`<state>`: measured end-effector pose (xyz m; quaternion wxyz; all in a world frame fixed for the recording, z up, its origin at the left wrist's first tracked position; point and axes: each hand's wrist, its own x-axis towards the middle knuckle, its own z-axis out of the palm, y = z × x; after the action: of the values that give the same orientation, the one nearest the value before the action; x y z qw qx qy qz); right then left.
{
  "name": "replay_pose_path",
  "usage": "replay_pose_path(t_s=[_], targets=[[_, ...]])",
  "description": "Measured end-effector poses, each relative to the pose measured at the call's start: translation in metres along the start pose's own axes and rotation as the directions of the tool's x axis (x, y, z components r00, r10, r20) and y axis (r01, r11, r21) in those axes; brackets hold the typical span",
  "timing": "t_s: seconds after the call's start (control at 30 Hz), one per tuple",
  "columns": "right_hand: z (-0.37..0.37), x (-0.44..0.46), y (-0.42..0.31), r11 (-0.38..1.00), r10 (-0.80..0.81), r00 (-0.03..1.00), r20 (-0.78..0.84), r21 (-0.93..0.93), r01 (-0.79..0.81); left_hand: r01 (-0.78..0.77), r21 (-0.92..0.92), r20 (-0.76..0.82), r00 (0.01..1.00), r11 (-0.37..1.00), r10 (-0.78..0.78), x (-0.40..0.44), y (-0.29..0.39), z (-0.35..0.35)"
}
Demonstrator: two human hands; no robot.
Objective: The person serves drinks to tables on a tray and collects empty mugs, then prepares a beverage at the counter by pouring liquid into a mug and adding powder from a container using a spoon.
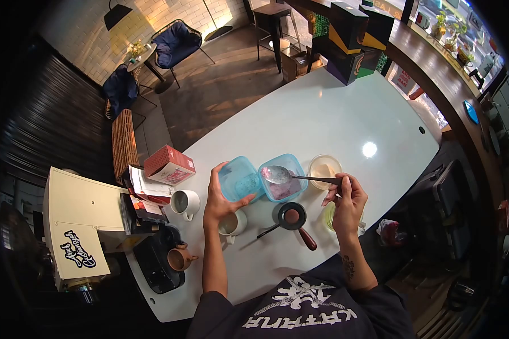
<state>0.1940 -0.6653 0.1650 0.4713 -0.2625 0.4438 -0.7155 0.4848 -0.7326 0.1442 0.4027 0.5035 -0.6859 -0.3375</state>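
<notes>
My left hand (216,198) is wrapped round a blue plastic container (240,179), thumb along its near side and fingers along its far left side. My right hand (348,204) grips a dark-handled spoon (278,174). The spoon's bowl is over a second blue container (285,195), which has pinkish stuff inside. Whether the spoon touches that stuff I cannot tell. Just beyond the spoon handle is a round clear tub (325,167) with pale contents. A glass with yellow-green liquid (328,217) is partly hidden by my right hand.
Nearer me on the white table (345,121) lies a round black tool with a wooden handle (307,238). White mugs (185,202) and a brown cup (181,258) stand left, by a red box (169,165) and a cream machine (76,226). Black boxes (353,42) occupy the far end.
</notes>
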Motion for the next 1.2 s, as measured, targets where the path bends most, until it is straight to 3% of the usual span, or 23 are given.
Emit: replay_pose_path(t_s=[0.27,0.57,0.63,0.67,0.83,1.03,1.2], targets=[[-0.002,0.000,-0.013,0.999,-0.025,1.000,-0.003,-0.031,0.025,-0.010,-0.004,-0.006,1.000,1.000,0.010,0.001,-0.001,-0.001],[-0.001,-0.008,-0.032,0.996,-0.050,0.999,0.000,-0.078,0.050,0.058,0.117,0.097,0.993,0.991,-0.070,0.004,0.005,-0.016],[-0.001,-0.011,-0.034,0.997,-0.034,0.999,0.033,-0.066,0.036,-0.021,0.214,0.062,0.998,0.977,0.008,-0.002,0.006,-0.016],[0.000,-0.012,-0.035,0.996,-0.055,0.998,0.033,-0.063,0.057,0.006,0.128,0.095,0.995,0.992,-0.018,-0.006,0.005,-0.019],[0.006,-0.017,-0.042,0.993,-0.090,0.991,0.099,-0.069,0.097,0.050,-0.053,-0.054,0.997,0.997,-0.053,-0.056,0.016,-0.042],[0.030,-0.030,-0.036,0.994,-0.020,0.979,0.203,-0.097,0.041,0.195,0.084,-0.116,0.976,0.977,-0.185,-0.117,-0.009,-0.030],[0.045,-0.040,-0.021,0.991,0.024,0.955,0.297,-0.129,0.015,0.159,0.179,-0.342,0.935,0.971,-0.090,-0.128,-0.017,0.007]])
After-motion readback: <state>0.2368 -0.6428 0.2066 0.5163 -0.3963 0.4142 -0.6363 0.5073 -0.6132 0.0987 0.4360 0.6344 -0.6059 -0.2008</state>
